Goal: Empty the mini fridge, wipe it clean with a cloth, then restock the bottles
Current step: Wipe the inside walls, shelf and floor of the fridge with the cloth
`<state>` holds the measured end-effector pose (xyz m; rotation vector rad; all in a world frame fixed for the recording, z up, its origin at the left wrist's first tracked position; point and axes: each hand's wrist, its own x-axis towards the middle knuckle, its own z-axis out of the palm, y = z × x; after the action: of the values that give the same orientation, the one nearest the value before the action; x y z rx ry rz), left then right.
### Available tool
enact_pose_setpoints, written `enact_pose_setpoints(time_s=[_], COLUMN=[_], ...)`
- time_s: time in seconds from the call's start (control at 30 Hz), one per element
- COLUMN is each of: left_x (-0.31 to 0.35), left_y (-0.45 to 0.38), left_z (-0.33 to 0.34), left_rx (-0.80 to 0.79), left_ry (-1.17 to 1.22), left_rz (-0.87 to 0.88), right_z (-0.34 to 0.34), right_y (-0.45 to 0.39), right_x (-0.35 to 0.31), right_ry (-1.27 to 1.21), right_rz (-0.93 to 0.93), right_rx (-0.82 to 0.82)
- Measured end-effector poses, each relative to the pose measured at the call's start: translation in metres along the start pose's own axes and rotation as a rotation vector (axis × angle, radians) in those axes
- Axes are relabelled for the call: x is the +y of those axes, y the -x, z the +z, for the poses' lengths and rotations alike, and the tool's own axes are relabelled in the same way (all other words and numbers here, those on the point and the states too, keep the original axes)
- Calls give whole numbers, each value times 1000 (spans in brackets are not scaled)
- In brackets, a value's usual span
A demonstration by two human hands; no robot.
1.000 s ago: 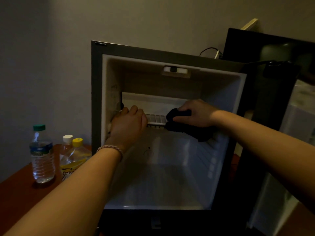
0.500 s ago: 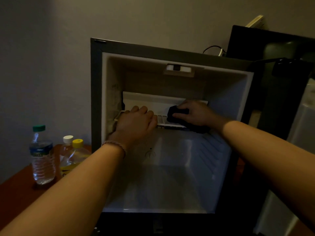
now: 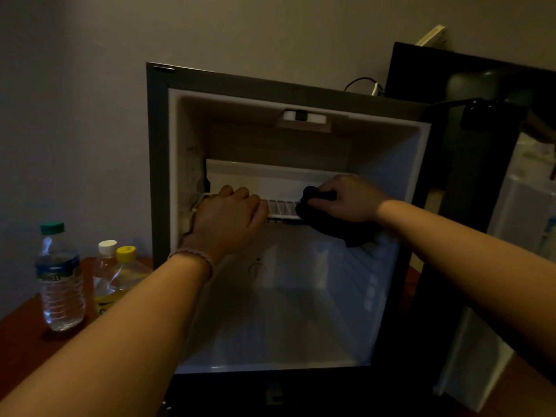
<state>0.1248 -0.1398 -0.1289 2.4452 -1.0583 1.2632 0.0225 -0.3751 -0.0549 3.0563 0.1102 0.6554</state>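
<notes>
Setting: dim room, grey wall (image 3: 90,85), reddish table (image 3: 24,350) lower left.
Head view, fridge: mini fridge (image 3: 156,176) centre frame, opening toward camera; wire shelf (image 3: 282,207) runs left-right.
Bottles: three bottles (image 3: 60,278) upright, lower left.
Left hand (image 3: 228,221): knuckles up, curled over shelf's front edge.
Right hand (image 3: 349,200): grips dark cloth (image 3: 331,224) on shelf's right end.

The room is dim. A plain grey wall (image 3: 90,100) fills the back, darker toward the left. At lower left a reddish-brown table (image 3: 24,350) carries faint shadows, and more of the same reddish wood shows at lower right. Behind, at upper right, a dark glossy screen (image 3: 469,79) leans near the wall, with a pale switch plate (image 3: 431,36) just above its top edge. A thin cable (image 3: 362,83) curls against the wall just left of the screen. At far right stands a pale, translucent container (image 3: 523,206), blurred in the gloom.
</notes>
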Motion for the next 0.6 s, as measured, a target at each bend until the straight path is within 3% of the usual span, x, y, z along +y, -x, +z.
enact_pose_setpoints(time_s=[0.27, 0.6], left_x=[-1, 1], left_y=[-1, -1], left_z=[3, -4], left_rx=[1, -48], left_ry=[-47, 22], left_rz=[-22, -39], right_z=[21, 7], right_y=[-25, -4], right_x=[18, 6], right_ry=[-114, -54], right_rz=[13, 6], right_rx=[104, 19])
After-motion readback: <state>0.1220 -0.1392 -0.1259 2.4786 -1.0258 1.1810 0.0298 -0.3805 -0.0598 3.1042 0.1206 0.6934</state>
